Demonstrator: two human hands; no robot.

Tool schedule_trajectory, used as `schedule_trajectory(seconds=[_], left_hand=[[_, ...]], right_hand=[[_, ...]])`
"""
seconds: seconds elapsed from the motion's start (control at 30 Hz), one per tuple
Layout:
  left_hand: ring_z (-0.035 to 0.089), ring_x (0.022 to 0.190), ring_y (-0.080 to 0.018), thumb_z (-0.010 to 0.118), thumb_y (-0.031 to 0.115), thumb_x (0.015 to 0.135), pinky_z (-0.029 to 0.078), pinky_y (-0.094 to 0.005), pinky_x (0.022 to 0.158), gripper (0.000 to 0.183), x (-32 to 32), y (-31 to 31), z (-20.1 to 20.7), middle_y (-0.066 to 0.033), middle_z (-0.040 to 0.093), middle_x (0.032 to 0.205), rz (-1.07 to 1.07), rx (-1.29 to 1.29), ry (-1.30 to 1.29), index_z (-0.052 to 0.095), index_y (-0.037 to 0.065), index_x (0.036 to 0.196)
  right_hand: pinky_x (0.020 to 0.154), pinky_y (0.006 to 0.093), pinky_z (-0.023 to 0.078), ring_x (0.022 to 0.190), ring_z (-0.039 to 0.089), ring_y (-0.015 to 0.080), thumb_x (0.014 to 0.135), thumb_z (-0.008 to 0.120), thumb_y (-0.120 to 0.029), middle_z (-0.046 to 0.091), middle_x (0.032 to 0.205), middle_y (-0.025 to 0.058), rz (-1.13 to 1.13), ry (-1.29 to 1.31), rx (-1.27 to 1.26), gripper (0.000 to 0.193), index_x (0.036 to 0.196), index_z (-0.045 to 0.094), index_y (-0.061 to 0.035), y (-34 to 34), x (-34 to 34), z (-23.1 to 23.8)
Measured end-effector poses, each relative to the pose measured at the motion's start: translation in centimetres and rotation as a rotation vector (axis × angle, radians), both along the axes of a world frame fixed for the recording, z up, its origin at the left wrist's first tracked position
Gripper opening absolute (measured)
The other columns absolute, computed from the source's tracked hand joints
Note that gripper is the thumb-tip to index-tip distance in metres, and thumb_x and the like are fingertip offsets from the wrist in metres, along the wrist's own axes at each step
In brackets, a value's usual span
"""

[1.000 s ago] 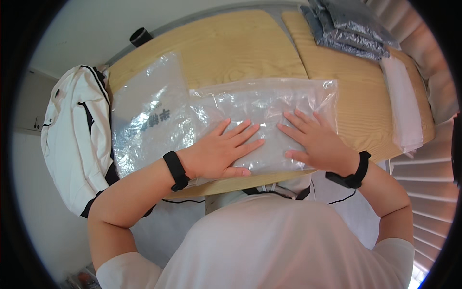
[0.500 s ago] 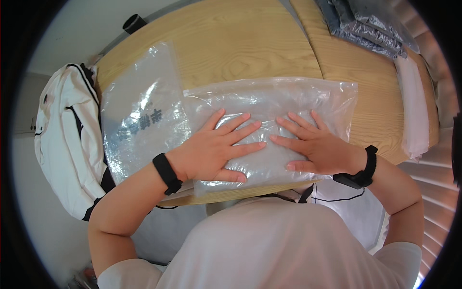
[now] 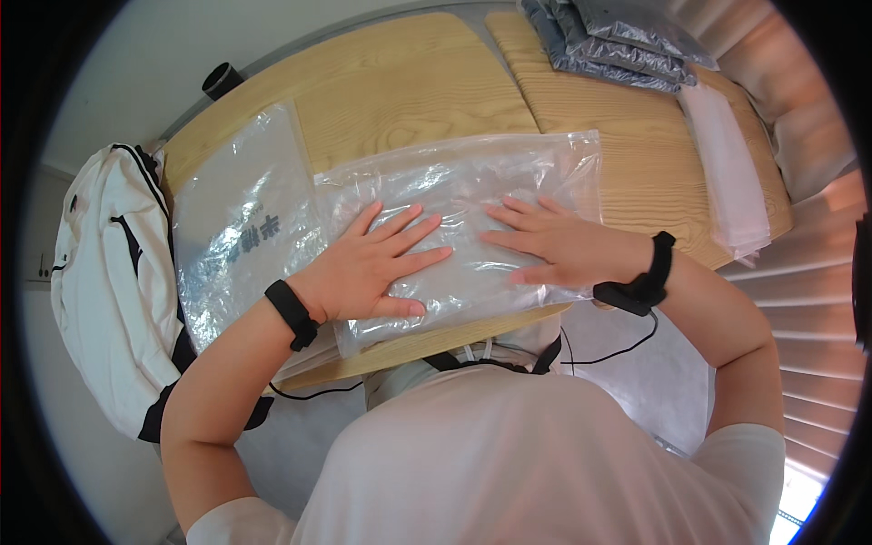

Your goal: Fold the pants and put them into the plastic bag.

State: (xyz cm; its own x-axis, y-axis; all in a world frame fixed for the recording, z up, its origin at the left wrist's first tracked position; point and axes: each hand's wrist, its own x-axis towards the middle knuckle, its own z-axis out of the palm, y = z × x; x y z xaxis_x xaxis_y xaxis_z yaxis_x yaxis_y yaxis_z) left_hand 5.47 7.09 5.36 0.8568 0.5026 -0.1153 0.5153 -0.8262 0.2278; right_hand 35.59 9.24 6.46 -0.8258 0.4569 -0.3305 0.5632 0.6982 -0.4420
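Observation:
A clear plastic zip bag (image 3: 463,186) lies flat on the wooden table in front of me, its long zip edge on the far side. Something pale seems to be inside it, too blurred by glare to name. My left hand (image 3: 372,263) rests palm down on the bag's left part, fingers spread. On its right part lies my right hand (image 3: 559,241), also flat with the fingers apart. Each wrist wears a black strap. Left of this bag, touching it, is another clear plastic bag (image 3: 236,227) with dark print.
White garments with black trim (image 3: 113,282) hang over the table's left edge. At the far right sits a stack of dark bagged items (image 3: 622,45), with pale folded plastic bags (image 3: 722,173) nearer. A black cylinder (image 3: 222,82) stands past the table's far left edge.
The view has turned, so the table's contents appear shifted to the left. Both hands remain flat on the bag, and my right hand sits slightly farther from me on it.

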Motion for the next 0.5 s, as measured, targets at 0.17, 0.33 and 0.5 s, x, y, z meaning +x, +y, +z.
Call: schedule_trajectory(seconds=[0.17, 0.33, 0.5], left_hand=[[0.016, 0.139, -0.0321, 0.046, 0.054, 0.087, 0.012, -0.056, 0.109, 0.065, -2.2, -0.5, 1.3, -0.0108, 0.022, 0.15, 0.136, 0.008, 0.132, 0.035, 0.019, 0.14], [0.01, 0.14, -0.0315, 0.045, 0.053, 0.089, 0.006, -0.055, 0.11, 0.065, -2.7, -0.3, 1.2, -0.0112, 0.016, 0.151, 0.215, -0.147, 0.127, 0.031, 0.02, 0.142], [0.003, 0.141, -0.0331, 0.045, 0.052, 0.09, 0.0, -0.0535, 0.11, 0.067, -3.1, -0.2, 1.0, -0.0108, 0.009, 0.153, 0.206, -0.228, 0.122, 0.025, 0.02, 0.145]], right_hand=[[0.11, 0.0513, 0.009, 0.14, 0.011, 0.0328, 0.092, 0.043, -0.049, 0.017, 0.151, 0.0135, -0.088, -0.167, 0.013, 0.063, 0.143, 0.028, -0.016, -0.8, 4.0, 1.0], [0.111, 0.0491, 0.0, 0.141, 0.002, 0.0308, 0.092, 0.04, -0.054, 0.009, 0.152, 0.0144, -0.157, -0.047, -0.048, 0.069, 0.146, 0.02, -0.0178, -0.9, 5.4, -1.0], [0.111, 0.0469, -0.002, 0.141, -0.002, 0.03, 0.091, 0.042, -0.053, 0.004, 0.153, 0.015, -0.147, -0.041, -0.148, 0.07, 0.146, 0.019, -0.0157, -0.3, 4.5, 0.2]])
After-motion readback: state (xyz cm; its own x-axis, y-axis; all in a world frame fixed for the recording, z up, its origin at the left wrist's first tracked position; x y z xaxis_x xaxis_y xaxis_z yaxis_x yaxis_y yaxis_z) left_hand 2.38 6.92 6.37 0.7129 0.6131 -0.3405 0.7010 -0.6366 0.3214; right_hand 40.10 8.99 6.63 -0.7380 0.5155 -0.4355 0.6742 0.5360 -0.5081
